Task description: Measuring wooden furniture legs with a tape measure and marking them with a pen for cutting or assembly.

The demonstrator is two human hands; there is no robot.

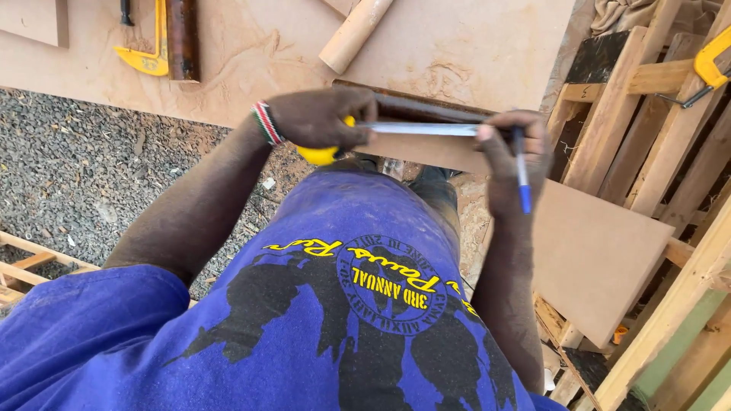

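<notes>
Board (251, 53): a large tan sheet, dusty, formed the bench and spanned the top of the view; its near edge ran left to right just beyond the hands.

Smaller board (594, 251): a loose panel of the same stuff, sloping off the bench's near right corner over a timber frame (632, 114).

Dark bar (426, 108): a rusty-looking length lay along the near edge, directly behind the tape.

Wooden dowel (354, 30): round, pale, lay tilted at the far edge.

Yellow clamp (148, 53): at the far left corner, beside a dark pipe (183, 38).

Tape measure (324, 152): yellow case gripped in the closed left hand (320, 118); its blade (426, 129) was drawn out rightward, long axis parallel to the near edge.

Right hand (514, 156): closed, pinching the blade's end, and nearer the bench's right corner.

Blue pen (521, 171): held in the same right hand, pointing back toward the person.
</notes>
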